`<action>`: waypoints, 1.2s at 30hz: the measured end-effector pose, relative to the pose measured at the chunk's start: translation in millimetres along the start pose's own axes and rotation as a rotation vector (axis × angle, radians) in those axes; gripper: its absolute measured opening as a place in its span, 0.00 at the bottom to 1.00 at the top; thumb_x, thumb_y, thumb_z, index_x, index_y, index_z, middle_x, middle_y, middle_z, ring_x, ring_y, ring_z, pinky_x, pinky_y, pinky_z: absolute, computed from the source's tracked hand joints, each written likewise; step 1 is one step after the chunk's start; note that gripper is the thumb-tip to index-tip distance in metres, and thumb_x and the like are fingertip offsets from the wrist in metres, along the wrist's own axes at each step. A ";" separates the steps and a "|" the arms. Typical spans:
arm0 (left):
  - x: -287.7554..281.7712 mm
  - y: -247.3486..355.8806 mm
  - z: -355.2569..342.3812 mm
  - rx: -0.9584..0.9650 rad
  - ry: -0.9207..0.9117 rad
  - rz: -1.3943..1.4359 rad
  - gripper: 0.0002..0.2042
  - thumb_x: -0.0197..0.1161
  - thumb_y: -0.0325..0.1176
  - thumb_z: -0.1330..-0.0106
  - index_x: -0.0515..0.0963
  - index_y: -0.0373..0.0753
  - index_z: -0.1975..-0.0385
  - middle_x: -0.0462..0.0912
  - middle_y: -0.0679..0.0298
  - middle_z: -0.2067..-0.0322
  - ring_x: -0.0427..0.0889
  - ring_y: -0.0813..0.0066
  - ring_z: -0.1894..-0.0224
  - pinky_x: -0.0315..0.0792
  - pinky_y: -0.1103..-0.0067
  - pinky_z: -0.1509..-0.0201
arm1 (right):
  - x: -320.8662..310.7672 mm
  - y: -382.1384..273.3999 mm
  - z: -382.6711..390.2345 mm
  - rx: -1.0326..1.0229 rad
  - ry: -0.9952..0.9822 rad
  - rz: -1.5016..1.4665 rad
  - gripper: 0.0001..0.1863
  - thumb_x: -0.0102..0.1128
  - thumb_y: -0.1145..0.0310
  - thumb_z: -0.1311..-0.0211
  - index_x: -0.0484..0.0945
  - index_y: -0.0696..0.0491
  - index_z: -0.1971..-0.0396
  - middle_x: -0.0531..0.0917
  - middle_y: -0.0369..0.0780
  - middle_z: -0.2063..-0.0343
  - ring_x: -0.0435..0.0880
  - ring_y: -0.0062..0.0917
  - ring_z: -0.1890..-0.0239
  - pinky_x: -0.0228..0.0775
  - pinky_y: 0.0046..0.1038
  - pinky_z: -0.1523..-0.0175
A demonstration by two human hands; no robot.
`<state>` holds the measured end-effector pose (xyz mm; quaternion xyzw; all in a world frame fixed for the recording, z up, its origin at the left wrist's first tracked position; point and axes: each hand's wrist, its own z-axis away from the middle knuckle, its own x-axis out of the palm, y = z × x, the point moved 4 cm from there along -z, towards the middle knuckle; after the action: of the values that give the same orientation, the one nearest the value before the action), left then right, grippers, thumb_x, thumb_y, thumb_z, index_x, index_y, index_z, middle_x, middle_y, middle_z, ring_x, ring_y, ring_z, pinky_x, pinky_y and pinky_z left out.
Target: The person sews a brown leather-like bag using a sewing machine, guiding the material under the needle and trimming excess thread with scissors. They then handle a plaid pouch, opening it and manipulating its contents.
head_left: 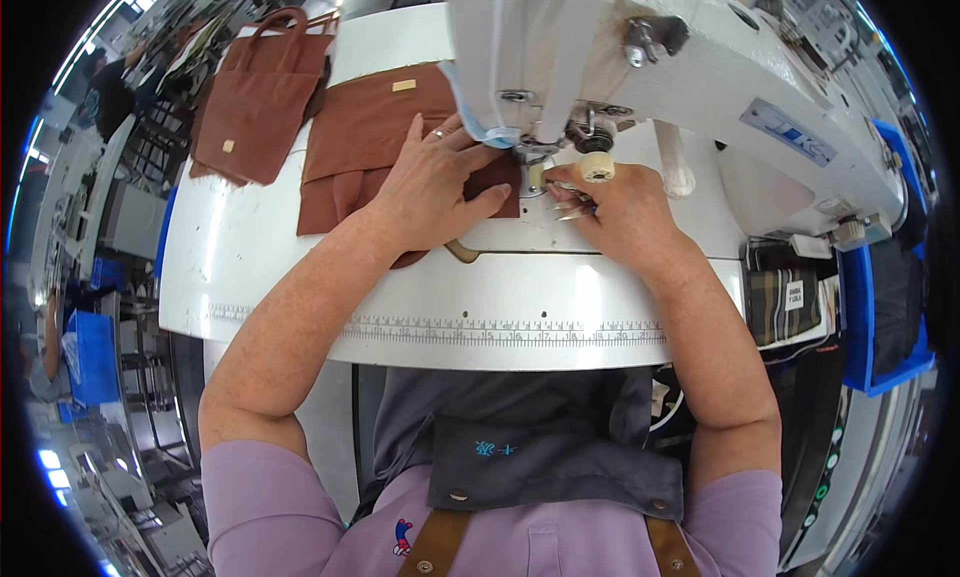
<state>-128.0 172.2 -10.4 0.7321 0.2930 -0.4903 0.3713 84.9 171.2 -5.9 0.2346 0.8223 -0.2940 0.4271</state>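
My left hand (432, 182) lies with its fingers spread on a brown fabric bag piece (345, 142), pressing it to the sewing machine bed. The piece carries a small gold plate and a strap, and its right edge reaches the needle area. Close by on the right, my right hand (630, 212) is closed around a small silver metal tool (573, 209); its exact kind is hard to make out. The white sewing machine (690, 67) stands over both hands, its presser foot (535, 172) between them. A blue-white strip covers part of the machine head beside my left fingers.
A finished-looking brown bag (255, 107) with handles lies at the far left of the white table (230, 267). A ruler strip (500, 332) runs along the front edge. Folded plaid fabric (785, 302) and a blue bin (862, 327) are at the right.
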 end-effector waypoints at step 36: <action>33.6 59.2 643.8 -0.916 -0.105 -0.510 0.14 0.68 0.48 0.40 0.78 0.44 0.75 0.79 0.62 0.53 0.76 0.66 0.44 0.61 0.62 0.33 | 14.2 19.4 7.3 0.210 -0.139 -0.189 0.14 0.56 0.72 0.27 0.82 0.55 0.46 0.86 0.35 0.62 0.72 0.14 0.67 0.66 0.19 0.59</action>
<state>-391.5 -393.3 -183.4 0.3747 0.6272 -0.4226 0.5364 94.0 182.1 -26.7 0.1788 0.7739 -0.4327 0.4266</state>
